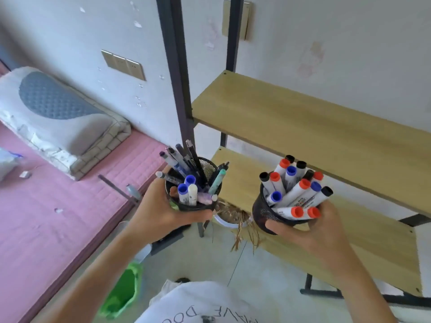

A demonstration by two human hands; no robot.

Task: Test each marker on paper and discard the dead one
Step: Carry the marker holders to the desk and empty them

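My left hand [161, 210] grips a black mesh cup [205, 167] crammed with several pens and a few blue-capped markers [186, 185]. My right hand [312, 231] grips a second black mesh cup [263, 209] holding several white whiteboard markers [295, 191] with red, blue and black caps. Both cups are held up in the air in front of a wooden shelf unit. No paper is in view.
A two-level wooden shelf [303, 122] on a dark metal frame [177, 89] stands ahead and to the right. A pink mattress [58, 206] with a grey pillow [53, 110] lies at left. A green bin [123, 292] and a white pot of dry plant [228, 217] sit on the floor.
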